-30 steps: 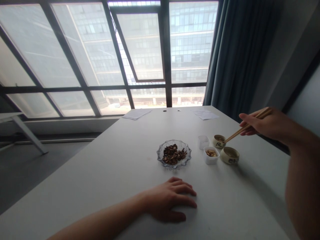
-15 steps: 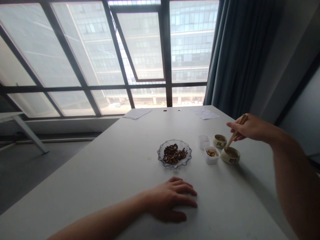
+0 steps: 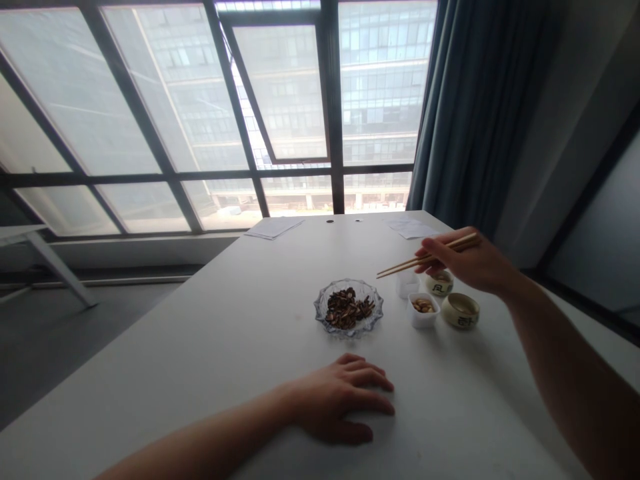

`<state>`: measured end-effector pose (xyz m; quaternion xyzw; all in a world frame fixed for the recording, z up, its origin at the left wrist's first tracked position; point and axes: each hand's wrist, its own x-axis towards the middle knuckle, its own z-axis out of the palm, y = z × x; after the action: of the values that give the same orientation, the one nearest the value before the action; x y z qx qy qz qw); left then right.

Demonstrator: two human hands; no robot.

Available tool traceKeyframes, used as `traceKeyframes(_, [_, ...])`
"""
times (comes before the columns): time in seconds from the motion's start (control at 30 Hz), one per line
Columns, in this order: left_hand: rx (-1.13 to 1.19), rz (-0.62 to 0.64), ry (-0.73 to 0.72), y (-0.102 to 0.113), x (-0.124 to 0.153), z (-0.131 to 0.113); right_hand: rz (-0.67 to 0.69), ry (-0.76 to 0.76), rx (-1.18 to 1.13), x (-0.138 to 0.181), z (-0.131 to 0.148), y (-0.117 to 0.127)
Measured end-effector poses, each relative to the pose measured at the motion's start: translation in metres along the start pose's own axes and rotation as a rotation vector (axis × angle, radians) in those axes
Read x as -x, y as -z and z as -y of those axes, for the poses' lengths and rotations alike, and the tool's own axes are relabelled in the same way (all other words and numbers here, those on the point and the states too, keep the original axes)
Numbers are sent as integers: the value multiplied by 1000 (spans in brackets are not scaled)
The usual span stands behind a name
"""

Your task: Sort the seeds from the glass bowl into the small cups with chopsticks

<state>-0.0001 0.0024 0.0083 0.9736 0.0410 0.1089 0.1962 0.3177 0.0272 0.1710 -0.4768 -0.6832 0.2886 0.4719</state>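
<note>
In my right hand (image 3: 457, 257) is a pair of chopsticks (image 3: 403, 268), pointing left, with nothing visible between the tips. The tips are in the air near the right rim of a scalloped glass bowl (image 3: 320, 313), which holds dark brown dried slices (image 3: 347, 309). Below my right hand stand a small ceramic pot with black writing (image 3: 460, 319), a similar pot (image 3: 440, 288), a white plastic cup (image 3: 424, 321) of yellowish-brown pieces, and a translucent cup (image 3: 406, 287), partly hidden. My left hand (image 3: 345, 399) lies on the table with fingers spread, in front of the glass bowl.
Sheets of paper lie at the far left (image 3: 274, 228) and far right (image 3: 410, 227) of the white table (image 3: 225, 320). Behind it are large windows and a dark blue curtain (image 3: 465, 120). Another table (image 3: 25, 231) stands at the left.
My right hand has lifted the chopsticks out of the nearer ceramic pot and swung them left toward the glass bowl. My left hand has stayed in place.
</note>
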Motion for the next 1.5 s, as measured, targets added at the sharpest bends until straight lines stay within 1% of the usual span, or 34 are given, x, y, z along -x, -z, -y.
traceKeyframes(0.1, [1,-3,-1,0,0,0,141,14,2,-5,-11,-27])
traceKeyframes(0.17, [3,-10,-3,-1,-1,0,216,18,32,-8,-17,-41])
traceKeyframes(0.23, [8,-18,-9,-2,-1,0,273,16,85,-9,-22,-49])
traceKeyframes(0.3, [15,-29,-12,-3,-1,1,301,0,142,-9,-24,-52])
traceKeyframes(0.37, [20,-36,-14,-4,-2,1,291,-20,166,-8,-25,-52])
traceKeyframes(0.53, [14,-32,-16,-4,-2,2,238,-47,115,-7,-24,-46])
traceKeyframes(0.9, [-8,-46,-22,-5,-1,2,296,-24,199,-7,-23,-53])
traceKeyframes(1.17, [12,-32,-14,-3,-2,0,243,-60,193,-7,-27,-58])
traceKeyframes(1.27, [8,-28,-13,-2,-2,0,222,-72,136,-7,-25,-55])
traceKeyframes(1.33, [5,-30,-15,-3,-2,1,194,-77,70,-8,-21,-46])
traceKeyframes(1.4, [5,-34,-16,-4,-1,1,122,-82,29,-6,-13,-32])
traceKeyframes(1.5, [4,-39,-20,-4,-1,2,-24,-105,43,1,3,1])
